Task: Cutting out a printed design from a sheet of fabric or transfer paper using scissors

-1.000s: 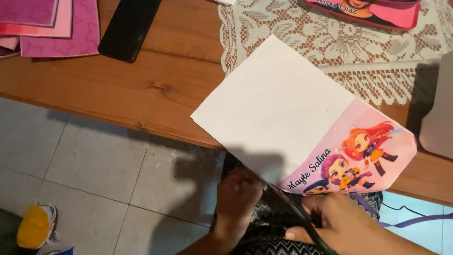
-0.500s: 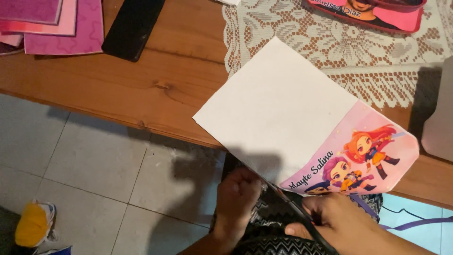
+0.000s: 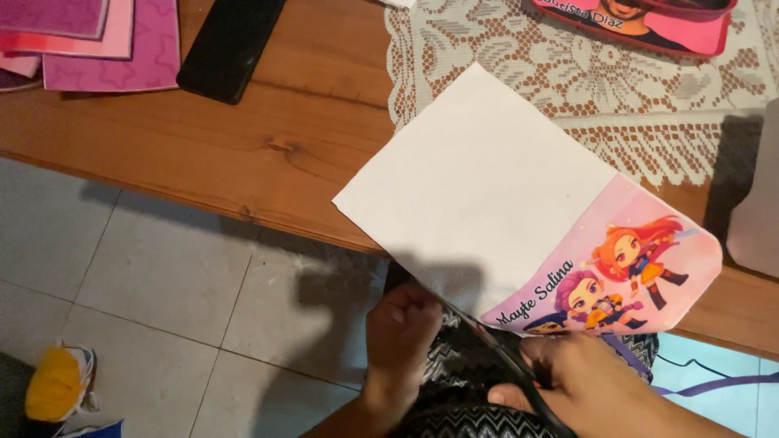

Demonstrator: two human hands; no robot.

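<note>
I pinch the lower edge of the white printed sheet point(image 3: 487, 195) in my left hand point(image 3: 402, 332), fingers curled shut, over the wooden table point(image 3: 268, 138) edge. My right hand point(image 3: 584, 381) grips black scissors point(image 3: 511, 365); I'd cut slowly, following the pink cartoon panel's border.

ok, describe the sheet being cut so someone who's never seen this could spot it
Start at the wooden table with the lace cloth. The paper sheet overhangs its near edge, above the left hand and the right hand with black scissors. It is mostly blank white, with a pink cartoon-character print at one end, unlike the plain pink sheets far left.
</note>
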